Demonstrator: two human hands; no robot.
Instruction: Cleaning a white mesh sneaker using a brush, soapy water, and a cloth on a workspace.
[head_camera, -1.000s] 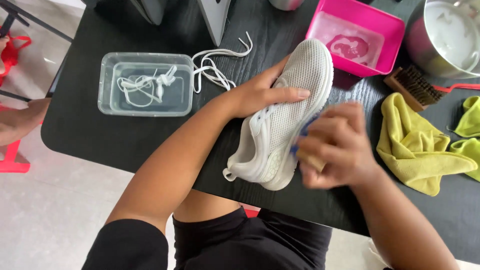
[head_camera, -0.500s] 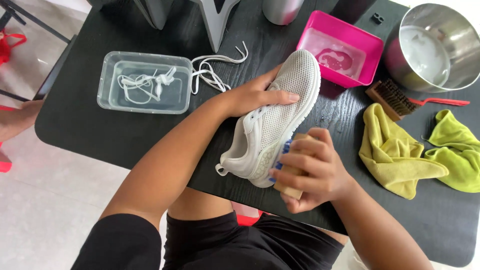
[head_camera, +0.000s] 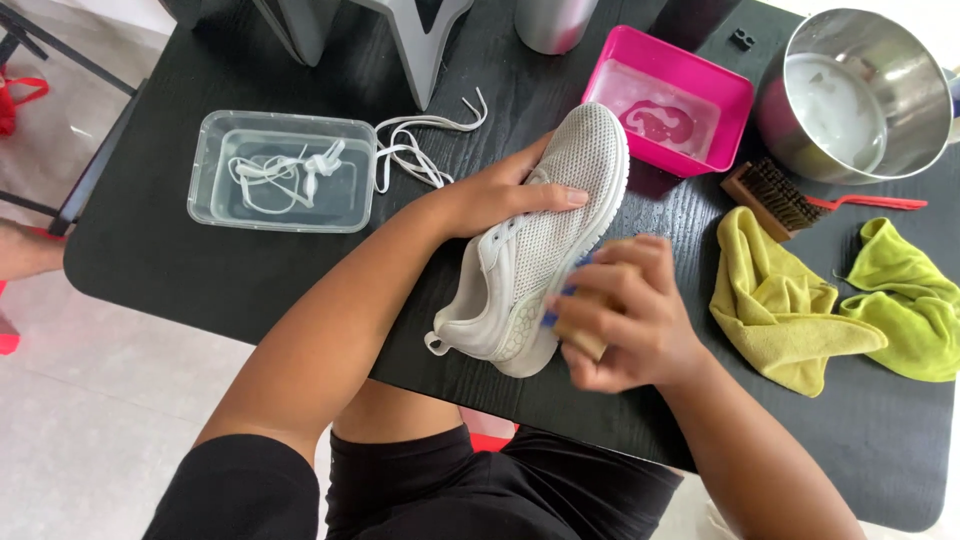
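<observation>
A white mesh sneaker without laces lies on its side on the black table, toe pointing away from me. My left hand grips its upper across the tongue area. My right hand is closed around a small wooden brush with blue bristles, and the bristles press against the sole edge near the heel. Most of the brush is hidden by my fingers.
A clear tub of water holds a white lace; another lace lies beside it. A pink tub, a steel bowl, a brown-bristle brush and two yellow-green cloths sit to the right. Another person's hand shows at the left edge.
My right hand slid the brush back and forth along the sneaker's sole edge, now higher than half a second ago. My left hand kept its hold. The camera view shifted slightly.
</observation>
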